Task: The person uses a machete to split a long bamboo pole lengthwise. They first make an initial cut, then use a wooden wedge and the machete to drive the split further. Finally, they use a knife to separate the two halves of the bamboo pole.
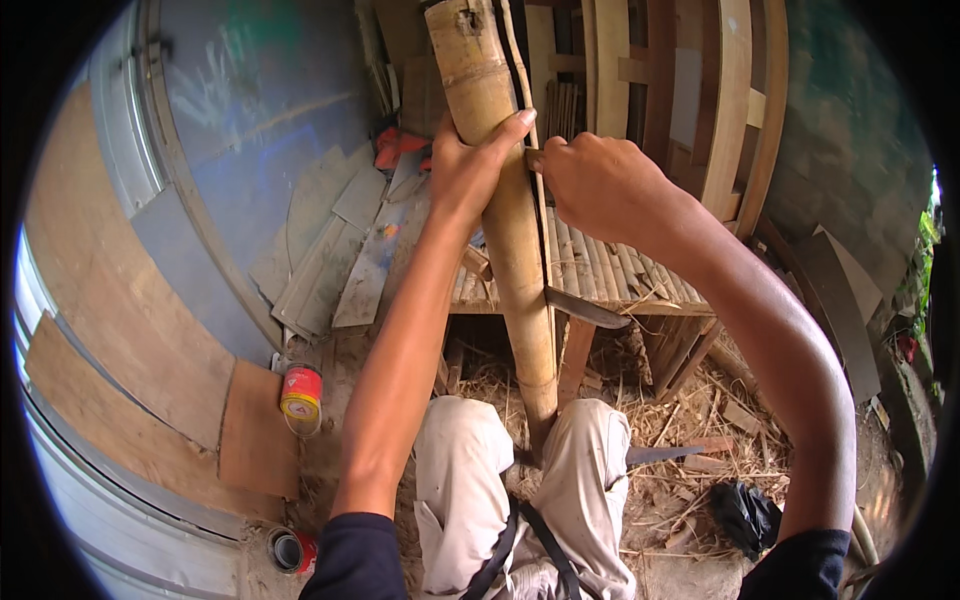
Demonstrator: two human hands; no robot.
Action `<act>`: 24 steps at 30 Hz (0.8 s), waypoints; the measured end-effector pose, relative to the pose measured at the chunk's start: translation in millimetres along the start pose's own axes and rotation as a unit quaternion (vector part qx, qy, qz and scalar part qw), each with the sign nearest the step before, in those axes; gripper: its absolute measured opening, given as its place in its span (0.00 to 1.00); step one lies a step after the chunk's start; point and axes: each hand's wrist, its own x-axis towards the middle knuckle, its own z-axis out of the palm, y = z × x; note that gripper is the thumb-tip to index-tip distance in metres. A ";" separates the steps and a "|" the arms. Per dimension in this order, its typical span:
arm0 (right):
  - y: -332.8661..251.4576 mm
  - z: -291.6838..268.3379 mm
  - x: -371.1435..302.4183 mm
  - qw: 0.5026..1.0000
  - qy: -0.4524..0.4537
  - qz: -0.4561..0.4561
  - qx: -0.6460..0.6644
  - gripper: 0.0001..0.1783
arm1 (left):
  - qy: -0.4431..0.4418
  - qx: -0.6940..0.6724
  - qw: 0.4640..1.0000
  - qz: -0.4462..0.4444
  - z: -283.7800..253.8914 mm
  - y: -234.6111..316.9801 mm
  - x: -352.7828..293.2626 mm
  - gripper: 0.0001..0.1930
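A thick, upright bamboo pole [515, 250] stands between my knees, its foot on the ground. My left hand [470, 165] wraps around the pole near its top. My right hand [600, 185] is closed on the handle of a long knife. The knife's blade [585, 308] lies along the pole's right side, with its tip sticking out to the right lower down. A thin strip [528, 110] is peeling away from the pole just above my hands.
A slatted bamboo bench [630, 275] stands right behind the pole. Wooden frames [720, 110] lean at the back. Boards and panels lie at the left. A red-and-yellow can [301, 398] and another tin [290, 550] sit at lower left; another blade [665, 455] and a black bag [745, 515] lie at right among shavings.
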 end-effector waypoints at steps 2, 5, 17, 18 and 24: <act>0.3 3.2 2.8 0.999 0.010 -0.026 0.022 0.14 | -0.004 0.019 1.000 -0.001 -0.3 2.8 -1.9 0.30; 8.0 3.6 5.1 0.990 0.002 -0.103 -0.092 0.14 | 0.006 0.038 0.999 -0.004 3.2 7.7 -5.0 0.31; 5.3 -19.0 -5.2 0.849 -0.175 0.196 0.458 0.34 | -0.016 -0.016 1.000 -0.013 -6.7 -5.4 1.4 0.34; 8.0 -15.3 -12.6 0.831 -0.136 0.175 0.511 0.40 | -0.035 -0.028 0.999 -0.018 -9.8 -5.9 2.8 0.35; 7.5 67.8 -99.3 0.738 -0.186 0.266 0.591 0.47 | -0.131 -0.115 0.983 -0.059 -42.5 -22.4 10.2 0.33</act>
